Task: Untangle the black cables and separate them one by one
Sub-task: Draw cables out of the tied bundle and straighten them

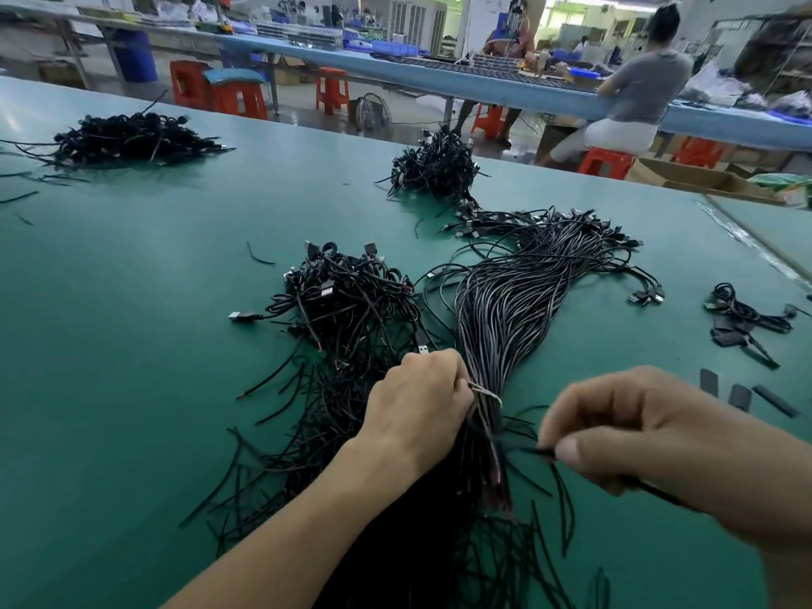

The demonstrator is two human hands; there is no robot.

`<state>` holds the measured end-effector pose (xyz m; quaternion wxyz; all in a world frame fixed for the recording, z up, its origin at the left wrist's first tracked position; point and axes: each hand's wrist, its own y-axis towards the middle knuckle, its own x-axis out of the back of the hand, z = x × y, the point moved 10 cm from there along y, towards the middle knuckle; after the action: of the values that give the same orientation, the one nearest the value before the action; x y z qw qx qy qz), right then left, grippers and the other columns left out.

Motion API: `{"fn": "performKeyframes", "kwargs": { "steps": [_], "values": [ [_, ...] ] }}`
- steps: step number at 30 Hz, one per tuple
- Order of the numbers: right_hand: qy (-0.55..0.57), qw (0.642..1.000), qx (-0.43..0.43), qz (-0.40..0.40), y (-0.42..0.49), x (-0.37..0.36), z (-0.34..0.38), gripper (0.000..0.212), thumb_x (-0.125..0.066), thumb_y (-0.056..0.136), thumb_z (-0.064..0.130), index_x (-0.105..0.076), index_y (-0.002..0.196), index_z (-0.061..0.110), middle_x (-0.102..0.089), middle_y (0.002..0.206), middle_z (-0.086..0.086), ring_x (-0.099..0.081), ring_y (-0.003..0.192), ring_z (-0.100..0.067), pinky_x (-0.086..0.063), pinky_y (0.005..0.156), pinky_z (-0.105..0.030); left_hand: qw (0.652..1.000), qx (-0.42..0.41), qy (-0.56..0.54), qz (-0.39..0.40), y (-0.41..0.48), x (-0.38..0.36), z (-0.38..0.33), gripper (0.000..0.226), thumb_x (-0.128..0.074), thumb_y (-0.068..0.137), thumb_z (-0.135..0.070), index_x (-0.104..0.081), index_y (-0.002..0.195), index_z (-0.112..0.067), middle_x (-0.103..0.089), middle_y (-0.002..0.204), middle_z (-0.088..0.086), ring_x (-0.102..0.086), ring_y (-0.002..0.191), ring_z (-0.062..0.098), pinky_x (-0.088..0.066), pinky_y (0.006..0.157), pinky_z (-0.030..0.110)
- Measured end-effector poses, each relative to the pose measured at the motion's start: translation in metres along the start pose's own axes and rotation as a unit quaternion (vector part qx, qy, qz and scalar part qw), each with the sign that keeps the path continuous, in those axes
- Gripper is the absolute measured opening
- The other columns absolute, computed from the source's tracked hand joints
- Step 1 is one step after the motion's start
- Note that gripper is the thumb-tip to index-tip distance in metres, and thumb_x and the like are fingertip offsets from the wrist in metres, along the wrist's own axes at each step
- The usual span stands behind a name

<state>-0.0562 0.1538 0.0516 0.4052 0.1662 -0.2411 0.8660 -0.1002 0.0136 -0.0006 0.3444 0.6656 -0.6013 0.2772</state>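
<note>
Both hands were in, low over the green table (pixel 132 345). The left hand (pixel 417 402) was clamped round the bundle of black cables (pixel 505 309), fingers curled tight at its narrow waist, right up against the pale tie (pixel 487 394) that bound it. The right hand (pixel 637 437) was nearly closed, thumb and forefinger pinching a single cable (pixel 534 451) by its end, just to the right of the bundle's waist, the other fingers curled in behind.

The bundle lay in the middle of the table, fanning away from the left hand to a spread of USB plugs (pixel 584 222) at its far end, with its cut ends spilling towards the near edge. Just to its left, touching it, sat a tangled heap (pixel 351 296) of more black cables, plugs poking out.

Count them up: one tied bundle, one tangled heap beside it, then two more heaps further off, a far heap (pixel 435 169) beyond the plugs and a left heap (pixel 127 138) well apart near the far left edge. A small clump (pixel 742 316) lay alone on the right. Near it, three flat black strips (pixel 740 397) lay side by side. One short loose offcut (pixel 263 261) rested on bare table left of the tangled heap.
</note>
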Motion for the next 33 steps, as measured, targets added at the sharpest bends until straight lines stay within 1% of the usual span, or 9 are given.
{"fn": "performKeyframes", "kwargs": {
  "steps": [1, 3, 5, 9, 16, 20, 23, 27, 33],
  "values": [
    [-0.097, 0.994, -0.045, -0.026, 0.0, 0.009, -0.014, 0.004, -0.073, 0.073, 0.022, -0.075, 0.075, 0.022, -0.065, 0.059, -0.001, -0.056, 0.052, -0.017, -0.048, 0.052, -0.038, 1.0, 0.009, -0.004, 0.012, 0.001, -0.003, 0.003, 0.013, -0.048, 0.096, -0.028, -0.061, 0.092, -0.026, -0.06, 0.09, -0.006, -0.058, 0.081, 0.02, -0.045, 0.069, 0.036],
    [-0.239, 0.958, -0.135, -0.089, 0.0, 0.027, -0.039, 0.009, -0.072, 0.078, 0.025, -0.075, 0.069, 0.026, -0.07, 0.063, 0.003, -0.066, 0.061, -0.018, -0.055, 0.063, -0.036, 0.999, 0.014, -0.018, 0.029, 0.002, -0.006, 0.005, 0.014, -0.049, 0.095, -0.028, -0.063, 0.092, -0.027, -0.063, 0.093, -0.006, -0.06, 0.085, 0.02, -0.049, 0.073, 0.036],
    [-0.281, 0.933, -0.176, -0.143, 0.004, 0.033, -0.045, 0.019, -0.07, 0.081, 0.041, -0.073, 0.07, 0.025, -0.071, 0.068, 0.004, -0.067, 0.068, -0.014, -0.055, 0.066, -0.032, 0.998, 0.009, -0.039, 0.044, 0.003, -0.007, 0.004, 0.013, -0.052, 0.095, -0.029, -0.064, 0.091, -0.03, -0.064, 0.093, -0.008, -0.061, 0.088, 0.018, -0.05, 0.075, 0.036],
    [-0.25, 0.926, -0.137, -0.246, 0.022, 0.023, -0.031, 0.038, -0.061, 0.086, 0.055, -0.063, 0.07, 0.02, -0.065, 0.074, 0.001, -0.062, 0.074, -0.019, -0.048, 0.065, -0.034, 0.995, -0.012, -0.048, 0.082, 0.002, -0.015, -0.003, 0.009, -0.056, 0.095, -0.033, -0.065, 0.096, -0.036, -0.06, 0.089, -0.012, -0.06, 0.09, 0.016, -0.049, 0.078, 0.034],
    [-0.266, 0.906, -0.174, -0.281, 0.034, 0.004, -0.041, 0.028, -0.06, 0.087, 0.048, -0.058, 0.09, 0.021, -0.05, 0.087, -0.002, -0.05, 0.079, -0.028, -0.044, 0.069, -0.033, 0.993, -0.013, -0.06, 0.102, 0.001, -0.018, -0.004, 0.01, -0.057, 0.092, -0.031, -0.065, 0.096, -0.036, -0.068, 0.098, -0.009, -0.062, 0.095, 0.019, -0.052, 0.083, 0.037],
    [-0.224, 0.918, -0.184, -0.27, 0.034, 0.005, -0.049, 0.032, -0.06, 0.089, 0.052, -0.058, 0.084, 0.02, -0.057, 0.091, -0.005, -0.056, 0.089, -0.031, -0.044, 0.071, -0.034, 0.994, -0.015, -0.047, 0.095, 0.0, -0.016, -0.004, 0.009, -0.057, 0.092, -0.033, -0.065, 0.096, -0.035, -0.067, 0.096, -0.01, -0.062, 0.092, 0.017, -0.052, 0.081, 0.036],
    [-0.215, 0.921, -0.183, -0.27, 0.035, 0.007, -0.051, 0.039, -0.059, 0.092, 0.049, -0.051, 0.073, 0.015, -0.057, 0.086, -0.009, -0.054, 0.083, -0.032, -0.044, 0.068, -0.035, 0.995, -0.03, -0.04, 0.091, -0.002, -0.013, -0.008, 0.01, -0.06, 0.09, -0.034, -0.068, 0.095, -0.034, -0.068, 0.096, -0.009, -0.063, 0.093, 0.017, -0.054, 0.083, 0.039],
    [-0.22, 0.928, -0.151, -0.261, 0.04, 0.006, -0.048, 0.038, -0.055, 0.097, 0.042, -0.05, 0.074, 0.012, -0.057, 0.082, -0.01, -0.053, 0.077, -0.032, -0.042, 0.06, -0.034, 0.994, -0.057, -0.032, 0.092, -0.003, -0.008, -0.015, 0.014, -0.062, 0.086, -0.034, -0.072, 0.096, -0.034, -0.07, 0.093, -0.007, -0.064, 0.095, 0.018, -0.055, 0.084, 0.04],
    [-0.069, 0.957, -0.063, -0.273, 0.048, 0.011, -0.043, 0.037, -0.056, 0.098, 0.032, -0.056, 0.066, 0.011, -0.051, 0.055, 0.007, -0.046, 0.053, -0.011, -0.037, 0.053, -0.03, 0.994, -0.076, -0.044, 0.065, -0.004, -0.006, -0.021, 0.023, -0.06, 0.091, -0.044, -0.074, 0.101, -0.029, -0.067, 0.088, -0.006, -0.064, 0.088, 0.021, -0.054, 0.077, 0.039]
  ]
}}
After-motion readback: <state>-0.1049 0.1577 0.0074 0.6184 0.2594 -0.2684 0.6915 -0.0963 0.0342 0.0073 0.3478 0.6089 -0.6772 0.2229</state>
